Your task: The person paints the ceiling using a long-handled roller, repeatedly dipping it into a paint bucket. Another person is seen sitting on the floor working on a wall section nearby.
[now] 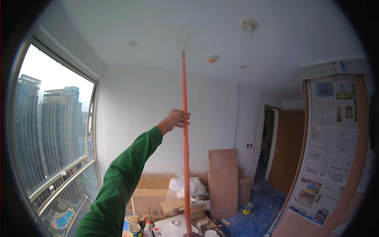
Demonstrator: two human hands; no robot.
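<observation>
A long orange pole (pixel 186 154) stands nearly upright in front of me, its dark tip reaching up to the white ceiling. Any tool on that tip cannot be made out against the ceiling. My left hand (pixel 176 119), at the end of a raised green sleeve, is closed round the pole at about mid-height. Only a sliver of my right hand (pixel 192 234) shows at the lower edge, closed on the bottom of the same pole.
A large window (pixel 59 114) fills the left side. Paint cans (pixel 134 229), bottles, cardboard and a plastic bag (pixel 187 187) crowd the floor ahead. A brown board (pixel 223 183) leans on the wall. Newspaper (pixel 329 146) covers a cabinet at right. A lamp holder (pixel 249 25) hangs overhead.
</observation>
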